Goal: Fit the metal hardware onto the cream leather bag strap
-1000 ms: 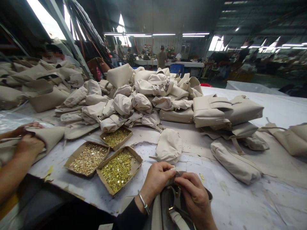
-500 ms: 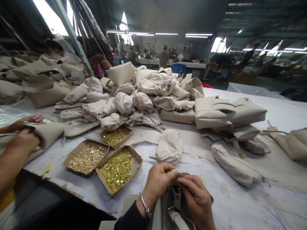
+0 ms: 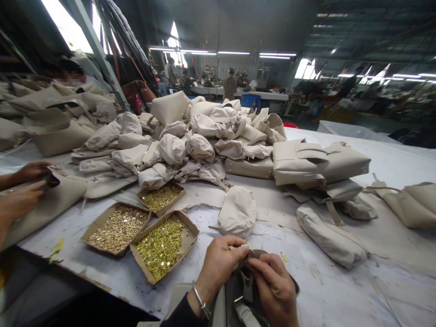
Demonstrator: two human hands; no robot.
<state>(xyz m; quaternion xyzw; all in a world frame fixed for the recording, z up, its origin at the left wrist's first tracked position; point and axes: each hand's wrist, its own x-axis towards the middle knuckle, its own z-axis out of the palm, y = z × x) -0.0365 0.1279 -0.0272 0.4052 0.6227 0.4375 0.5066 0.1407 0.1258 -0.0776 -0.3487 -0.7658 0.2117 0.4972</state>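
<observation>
My left hand [image 3: 220, 265] and my right hand [image 3: 274, 288] meet at the bottom centre, both pinched on the top edge of a grey-beige bag [image 3: 238, 299] that sits against me. A metal buckle shows between my fingers. A bracelet circles my left wrist. Just left of my hands lie three shallow cardboard trays of brass rivets [image 3: 162, 245].
A heap of cream bags and stuffed pouches [image 3: 190, 141] fills the middle of the white table [image 3: 340, 290]. More bags [image 3: 320, 161] lie to the right. At the far left another person's hands [image 3: 20, 200] work on a bag. People stand at tables far behind.
My hands have stayed on the bag's top edge, shifting only slightly. The other person's hands at the left moved on their bag. The view has dipped a little.
</observation>
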